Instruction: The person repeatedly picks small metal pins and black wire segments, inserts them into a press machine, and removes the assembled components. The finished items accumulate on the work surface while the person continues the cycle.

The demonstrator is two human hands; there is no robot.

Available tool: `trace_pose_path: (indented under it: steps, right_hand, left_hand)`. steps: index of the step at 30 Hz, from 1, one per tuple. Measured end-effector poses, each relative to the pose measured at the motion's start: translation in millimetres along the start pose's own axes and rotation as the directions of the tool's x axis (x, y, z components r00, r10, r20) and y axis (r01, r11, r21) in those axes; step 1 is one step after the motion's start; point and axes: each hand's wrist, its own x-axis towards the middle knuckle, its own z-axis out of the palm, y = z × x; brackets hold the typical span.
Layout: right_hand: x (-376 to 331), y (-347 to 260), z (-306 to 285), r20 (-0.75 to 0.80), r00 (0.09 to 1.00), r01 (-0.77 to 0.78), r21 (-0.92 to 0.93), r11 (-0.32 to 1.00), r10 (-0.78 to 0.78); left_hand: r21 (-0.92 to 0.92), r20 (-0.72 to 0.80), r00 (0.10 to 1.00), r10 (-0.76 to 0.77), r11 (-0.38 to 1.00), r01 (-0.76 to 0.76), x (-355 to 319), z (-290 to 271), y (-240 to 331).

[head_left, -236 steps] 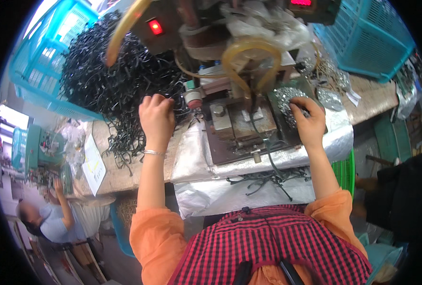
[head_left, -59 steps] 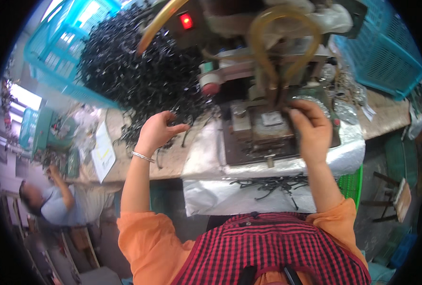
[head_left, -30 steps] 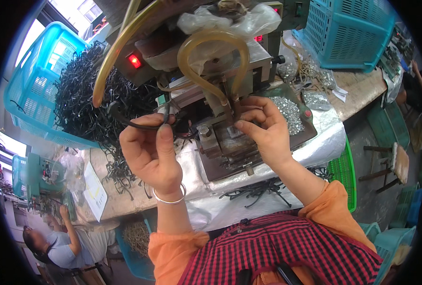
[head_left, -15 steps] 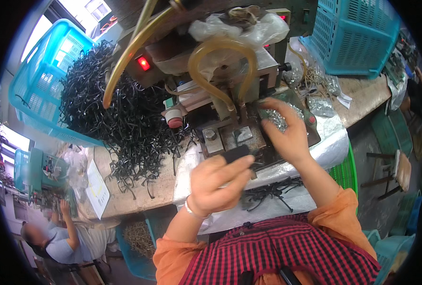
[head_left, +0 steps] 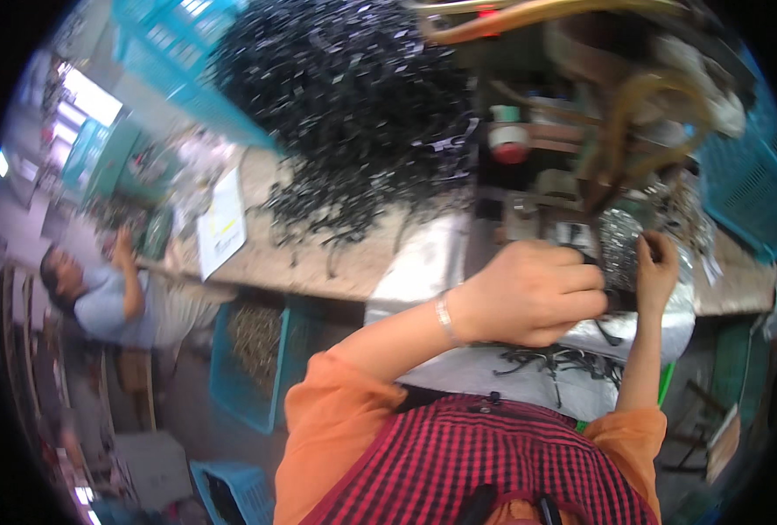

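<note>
My left hand (head_left: 533, 293) is closed in front of the bench machine, its fingers curled inward. A short black strip (head_left: 611, 332) shows just below its fingertips; I cannot tell whether the fingers grip it. My right hand (head_left: 657, 271) is at the right edge of a heap of small shiny metal pieces (head_left: 620, 241). Thumb and fingers are bent together there, and anything between them is too small to make out. Behind the hands stands the machine's metal work plate (head_left: 572, 234), partly covered by my left hand. Several black strips (head_left: 555, 360) lie on the pale sheet at the bench's front edge.
A large pile of black strips (head_left: 345, 105) spills from a blue basket (head_left: 205, 96) onto the bench. A red button (head_left: 509, 150) and a yellowish hose (head_left: 620, 114) are on the machine. A blue crate (head_left: 747, 175) stands right. Another person (head_left: 113, 293) sits at far left.
The view has swung left, so the machine appears farther right. My left hand has drawn back from the work plate toward me. My right hand has moved to the right edge of the metal pieces.
</note>
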Motion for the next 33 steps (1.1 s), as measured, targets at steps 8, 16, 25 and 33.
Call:
trace_pose_path:
  steps: [8,16,25,33]
  right_hand:
    - [-7,-31,19,0.348,0.702,0.712,-0.383,0.589,-0.622]
    - [-11,0,13,-0.003,0.986,0.17,-0.003,0.986,-0.17]
    - [-16,-54,21,0.127,0.981,0.126,0.142,0.982,-0.144]
    - [-40,-6,-18,0.036,0.999,-0.02,0.237,0.971,0.012]
  left_hand:
    - [0.027,-0.047,0.998,-0.036,0.999,0.037,-10,8,2]
    - [0.369,-0.321,0.944,-0.078,0.908,0.2,-71,2,18]
    - [0.731,-0.395,0.395,-0.829,-0.023,0.682,-216,-148,-61]
    - [0.55,-0.499,0.483,-0.719,0.168,0.818,-263,-103,-76]
